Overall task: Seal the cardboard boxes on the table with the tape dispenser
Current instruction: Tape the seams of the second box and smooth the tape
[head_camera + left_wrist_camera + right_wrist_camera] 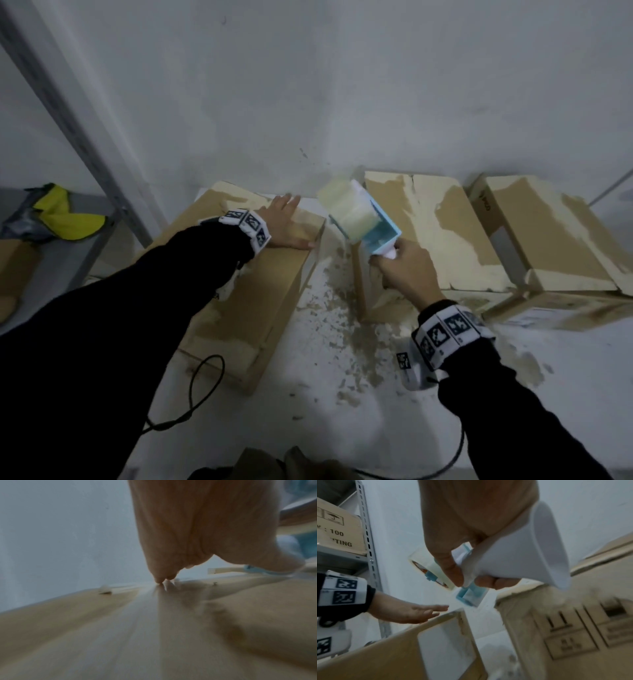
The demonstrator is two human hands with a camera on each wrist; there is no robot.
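Three worn brown cardboard boxes lie on the white table [342, 428]. My left hand [286, 222] presses flat, fingers straight, on the far end of the left box [253, 291]; the left wrist view shows the palm [197, 527] above that box's top [137, 635]. My right hand [406, 270] grips the white handle [522, 550] of a light-blue tape dispenser [363, 222] with a pale tape roll [429, 566]. The dispenser hangs in the air over the gap between the left box and the middle box [442, 236]. A third box [555, 236] lies at the right.
A grey wall [342, 85] rises right behind the boxes. A metal shelf upright [78, 137] stands at left, with a yellow cloth [65, 216] on its shelf and a printed carton [337, 527]. Brown residue spots the table between the boxes. A black cable [202, 387] hangs near the front edge.
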